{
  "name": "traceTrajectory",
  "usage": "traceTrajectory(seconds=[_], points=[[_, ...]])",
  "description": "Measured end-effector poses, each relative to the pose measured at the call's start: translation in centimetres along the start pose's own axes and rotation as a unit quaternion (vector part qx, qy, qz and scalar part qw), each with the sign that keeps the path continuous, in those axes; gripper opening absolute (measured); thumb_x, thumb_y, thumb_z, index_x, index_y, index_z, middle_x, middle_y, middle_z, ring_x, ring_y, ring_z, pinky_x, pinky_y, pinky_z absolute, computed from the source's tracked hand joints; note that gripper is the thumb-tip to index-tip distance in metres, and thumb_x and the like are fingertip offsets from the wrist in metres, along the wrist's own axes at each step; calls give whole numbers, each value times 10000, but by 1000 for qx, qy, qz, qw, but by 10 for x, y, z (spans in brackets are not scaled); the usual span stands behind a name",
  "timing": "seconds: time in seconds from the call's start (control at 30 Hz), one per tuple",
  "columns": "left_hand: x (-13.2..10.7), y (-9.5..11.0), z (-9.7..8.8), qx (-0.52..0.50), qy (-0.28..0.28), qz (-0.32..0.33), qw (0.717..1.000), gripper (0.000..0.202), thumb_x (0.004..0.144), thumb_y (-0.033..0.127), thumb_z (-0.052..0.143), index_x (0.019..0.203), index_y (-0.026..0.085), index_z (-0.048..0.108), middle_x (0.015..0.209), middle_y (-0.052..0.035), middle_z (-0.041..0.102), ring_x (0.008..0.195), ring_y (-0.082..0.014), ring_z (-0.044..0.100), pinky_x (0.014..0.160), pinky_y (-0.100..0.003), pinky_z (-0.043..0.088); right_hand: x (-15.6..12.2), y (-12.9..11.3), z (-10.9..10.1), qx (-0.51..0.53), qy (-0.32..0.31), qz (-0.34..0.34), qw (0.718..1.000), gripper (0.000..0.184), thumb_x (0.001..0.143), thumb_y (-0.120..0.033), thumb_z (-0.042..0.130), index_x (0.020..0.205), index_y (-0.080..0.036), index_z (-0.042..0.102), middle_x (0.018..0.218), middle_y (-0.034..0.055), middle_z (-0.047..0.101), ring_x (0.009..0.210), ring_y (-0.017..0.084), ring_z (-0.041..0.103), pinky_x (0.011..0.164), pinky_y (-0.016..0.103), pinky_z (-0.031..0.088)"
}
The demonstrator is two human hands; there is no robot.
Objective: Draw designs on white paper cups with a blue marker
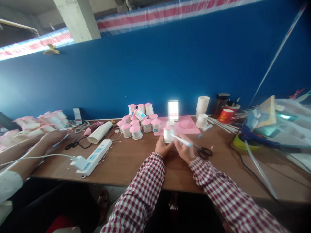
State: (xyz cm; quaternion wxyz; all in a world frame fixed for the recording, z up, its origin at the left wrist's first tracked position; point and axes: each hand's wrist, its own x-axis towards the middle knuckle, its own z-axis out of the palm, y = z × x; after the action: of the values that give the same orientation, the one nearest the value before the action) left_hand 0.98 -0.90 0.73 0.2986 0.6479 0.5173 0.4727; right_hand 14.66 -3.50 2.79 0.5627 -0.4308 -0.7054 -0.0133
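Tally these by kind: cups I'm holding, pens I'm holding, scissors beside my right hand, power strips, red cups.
Pink-topped cup, in left hand: 1
Pen, in right hand: 1
Scissors: 1
Power strip: 1
Red cup: 1
Total: 5

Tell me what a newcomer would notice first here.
A big blue wall fills the background. At the middle of the table, the left hand holds a pink-topped cup while the right hand holds a pen at it. Just behind, to the left, sits a pile of similar cups.
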Motion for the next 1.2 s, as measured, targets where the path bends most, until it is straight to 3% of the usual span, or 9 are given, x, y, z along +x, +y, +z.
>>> traceTrajectory(seconds=[0.2, 1.2], points=[[1, -2, 1, -1, 6, -7, 1000, 542, 655, 412, 713, 1105, 162, 543, 1029, -101, 641, 922, -225, 614, 817, -344, 476, -1, -1, 0, -4, -6, -41, 999, 203, 903, -264, 459, 962, -147, 615, 884, 101, 681, 844, 201, 642, 766, 315, 517], [0, 3, -1, 14, 2, -1, 1000, 525, 673, 413, 686, 1095, 145, 526, 1020, -115, 637, 900, -230, 615, 785, -343, 477, -1, -1, -1, -24, -4, -47, 999, 197, 902, -263, 457, 926, -156, 620, 855, 94, 678, 823, 203, 643, 744, 315, 524]])
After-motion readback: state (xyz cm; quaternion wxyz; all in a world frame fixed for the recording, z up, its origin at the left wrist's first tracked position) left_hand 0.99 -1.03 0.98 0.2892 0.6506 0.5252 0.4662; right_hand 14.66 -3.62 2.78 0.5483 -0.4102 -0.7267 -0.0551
